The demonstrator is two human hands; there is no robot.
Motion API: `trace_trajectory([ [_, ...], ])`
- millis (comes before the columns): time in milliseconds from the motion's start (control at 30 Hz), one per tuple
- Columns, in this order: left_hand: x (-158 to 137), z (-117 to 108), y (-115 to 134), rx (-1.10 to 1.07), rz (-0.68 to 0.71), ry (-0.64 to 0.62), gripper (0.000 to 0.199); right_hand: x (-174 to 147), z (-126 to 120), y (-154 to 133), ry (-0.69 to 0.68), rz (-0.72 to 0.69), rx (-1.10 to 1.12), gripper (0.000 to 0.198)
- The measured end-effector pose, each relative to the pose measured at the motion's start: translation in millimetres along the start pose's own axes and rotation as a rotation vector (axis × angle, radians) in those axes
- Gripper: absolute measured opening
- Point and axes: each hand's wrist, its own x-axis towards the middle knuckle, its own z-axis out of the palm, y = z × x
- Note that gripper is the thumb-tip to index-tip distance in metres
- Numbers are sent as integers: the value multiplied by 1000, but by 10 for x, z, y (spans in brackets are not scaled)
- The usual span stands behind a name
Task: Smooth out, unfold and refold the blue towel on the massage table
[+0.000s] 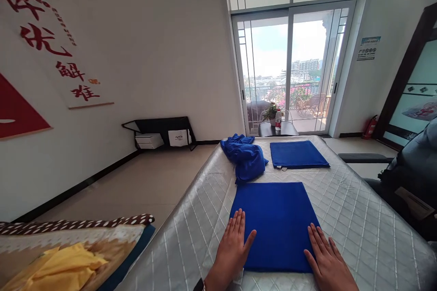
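Note:
A flat blue square of cloth (276, 223), smooth on top, lies on the quilted silver-white mattress (184, 227) in front of me. My left hand (234, 241) rests flat on its left edge, fingers stretched out and thumb apart. On the opposite edge my right hand (326, 252) lies flat too, fingers extended, partly on the cloth and partly over the mattress. Neither hand grips anything. Just beyond the square's far left corner is a crumpled heap of blue cloth (251, 163). Farther back lies another flat blue square (298, 153) with small white tags at its near edge.
At lower left is a patterned bed cover (119, 245) with yellow cloth (68, 268) on it. Past the mattress stands a small dark table (285, 131) with a bottle (278, 120) and a potted plant. A dark chair (416, 168) stands at right.

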Motion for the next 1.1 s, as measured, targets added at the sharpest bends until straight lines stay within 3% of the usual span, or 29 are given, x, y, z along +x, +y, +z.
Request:
trace_trajectory([
  [233,176,-65,1158,-111,417,-91,67,14,15,-12,-37,17,32,63],
  [367,265,-57,1455,-179,483,-126,68,13,17,5,-43,-1,35,62],
  [500,257,-9,1204,-138,431,-136,66,17,-15,-11,-47,3,6,64],
  [733,-36,-136,87,24,44,-134,68,15,9,3,-38,18,42,64],
  [833,-222,-150,-250,51,-39,-99,69,5,76,51,-7,-4,90,64],
  [967,-345,-92,-386,45,-52,-57,69,16,83,69,11,-40,106,62],
  [1100,-343,-101,-388,32,-31,20,66,33,-97,100,52,-60,111,61],
])
